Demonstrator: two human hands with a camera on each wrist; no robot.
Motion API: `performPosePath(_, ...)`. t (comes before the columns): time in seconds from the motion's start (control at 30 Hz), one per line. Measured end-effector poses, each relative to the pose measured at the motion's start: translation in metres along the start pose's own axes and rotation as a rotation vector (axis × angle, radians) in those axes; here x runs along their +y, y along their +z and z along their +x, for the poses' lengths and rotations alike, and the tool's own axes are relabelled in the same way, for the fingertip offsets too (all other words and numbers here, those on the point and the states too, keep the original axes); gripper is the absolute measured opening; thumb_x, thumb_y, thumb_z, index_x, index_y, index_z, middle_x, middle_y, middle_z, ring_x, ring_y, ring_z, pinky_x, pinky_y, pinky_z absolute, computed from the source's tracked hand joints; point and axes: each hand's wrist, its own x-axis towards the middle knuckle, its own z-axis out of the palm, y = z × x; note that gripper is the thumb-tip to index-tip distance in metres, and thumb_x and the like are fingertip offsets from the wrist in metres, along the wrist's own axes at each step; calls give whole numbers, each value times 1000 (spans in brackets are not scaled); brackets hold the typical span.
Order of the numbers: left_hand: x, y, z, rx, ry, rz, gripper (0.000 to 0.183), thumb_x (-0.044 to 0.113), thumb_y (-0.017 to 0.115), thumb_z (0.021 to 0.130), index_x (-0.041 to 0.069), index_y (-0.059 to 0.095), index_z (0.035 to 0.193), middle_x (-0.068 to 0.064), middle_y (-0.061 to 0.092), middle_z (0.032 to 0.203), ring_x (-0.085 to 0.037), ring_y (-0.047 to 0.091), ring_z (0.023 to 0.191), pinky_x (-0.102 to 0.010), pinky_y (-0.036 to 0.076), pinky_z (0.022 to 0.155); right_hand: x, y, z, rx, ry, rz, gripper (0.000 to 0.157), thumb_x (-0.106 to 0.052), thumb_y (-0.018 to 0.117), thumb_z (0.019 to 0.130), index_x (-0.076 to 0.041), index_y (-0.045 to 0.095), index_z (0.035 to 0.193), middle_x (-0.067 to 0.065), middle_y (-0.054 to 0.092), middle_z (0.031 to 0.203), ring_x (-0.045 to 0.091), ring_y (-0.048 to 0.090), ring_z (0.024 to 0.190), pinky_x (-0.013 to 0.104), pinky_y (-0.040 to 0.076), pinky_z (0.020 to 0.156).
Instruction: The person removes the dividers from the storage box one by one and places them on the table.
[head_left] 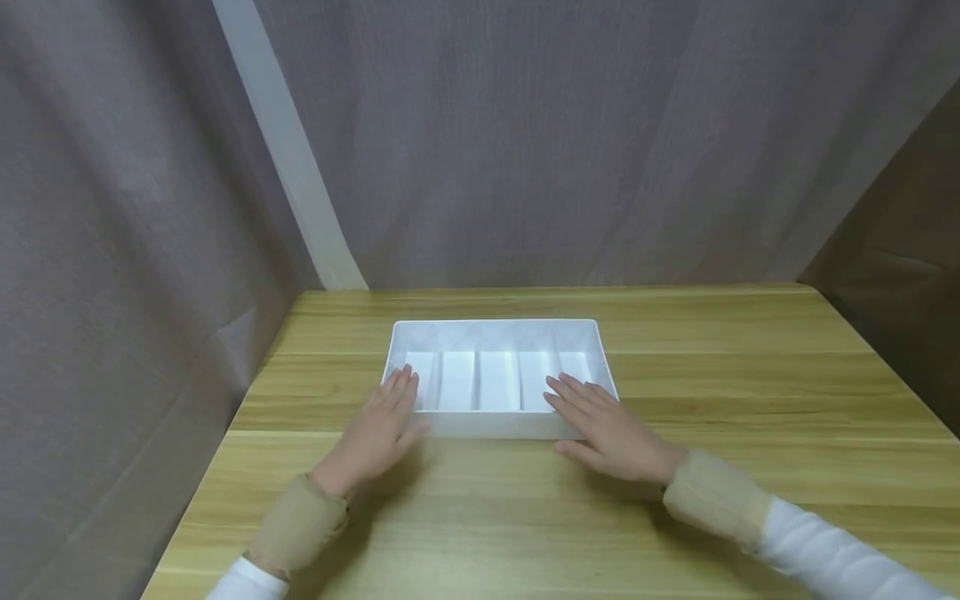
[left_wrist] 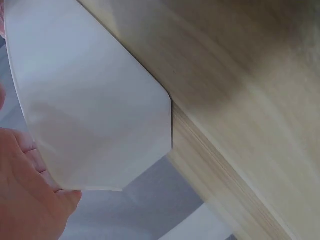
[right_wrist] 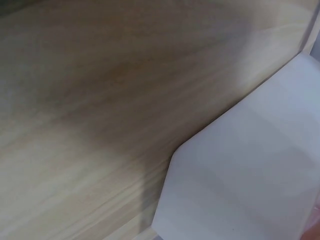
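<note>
A white plastic tray (head_left: pixel 487 425) with several long compartments sits on the wooden table, and no objects show inside it. My left hand (head_left: pixel 378 429) lies at its front left corner, fingers extended over the rim and thumb apart by the front wall. At the front right corner is my right hand (head_left: pixel 607 429), its straight, slightly spread fingers reaching over the rim. In the left wrist view, the tray's wall (left_wrist: pixel 95 100) partly hides the fingers of the left hand (left_wrist: pixel 30 195). The right wrist view shows mostly the tray's outer wall (right_wrist: pixel 245 165), with a sliver of hand at the edge.
The wood-grain table (head_left: pixel 750 400) extends around the tray on all sides. Grey-brown curtains (head_left: pixel 525 150) hang behind the table and along its left side, with a pale vertical strip (head_left: pixel 292 158) at the back left. A darker cloth (head_left: pixel 907 250) hangs at the right.
</note>
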Motion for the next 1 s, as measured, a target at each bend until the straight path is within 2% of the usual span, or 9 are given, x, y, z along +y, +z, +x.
performPosePath(0.23,-5,-1,6,3,-22,-46,61,34,41,92,-5,26,136,-21,21,143,-35,20,132,-47,18,106,2,0,3,-31,46,38,60,-39,49,87,-3,36,134,13,30,142,29,27,130,47,25,101)
performPosePath(0.4,-8,-1,9,32,-38,-100,57,28,41,93,-7,27,135,-24,22,142,-36,21,131,-47,19,106,3,-1,6,-40,76,54,59,-36,49,88,-1,35,134,15,29,143,30,27,130,46,25,102)
performPosePath(0.6,-11,-1,14,67,-52,-189,54,19,44,91,-10,27,134,-28,22,141,-39,21,130,-48,19,105,3,-1,10,-38,166,101,59,-34,49,88,3,37,132,18,31,141,32,29,129,49,28,100)
performPosePath(0.77,-14,0,19,65,-93,-258,55,13,45,89,-9,24,135,-28,17,142,-39,15,132,-48,15,106,4,1,14,-62,239,132,59,-37,46,89,4,37,131,19,31,140,33,28,129,49,27,101)
performPosePath(1.0,-18,1,25,58,-161,-303,64,7,47,82,-10,17,136,-29,8,144,-38,8,133,-48,12,107,4,-1,20,-84,284,138,62,-41,41,91,6,37,131,21,31,140,34,28,129,48,27,102)
